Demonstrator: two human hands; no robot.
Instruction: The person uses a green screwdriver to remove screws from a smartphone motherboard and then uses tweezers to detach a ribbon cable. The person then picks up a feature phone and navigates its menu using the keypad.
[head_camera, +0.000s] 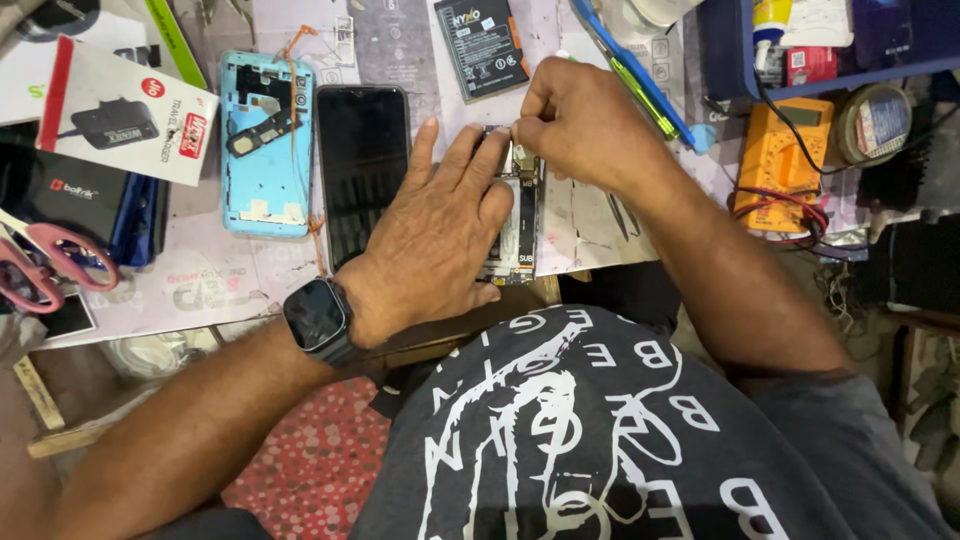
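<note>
Left hand (440, 240) lies flat and open, palm down, at the centre of the frame, its spread fingers pressing on an opened phone body (520, 225) whose circuit board shows between the two hands; a dark smartwatch (318, 318) sits on that wrist, lower left of the hand. Further left on the cluttered bench lie pink-handled scissors (45, 262) at the left edge, a light-blue phone back cover (266, 145) in the upper left, and a black phone screen (362, 160) just beside the hand. Right hand (575, 125), upper centre, is closed in a pinch — thumb and forefinger nip something small at the top end of the phone body, too small to tell what. A flat black battery (483, 45) lies above the hands, and an orange multimeter (785, 160) stands at the upper right.
</note>
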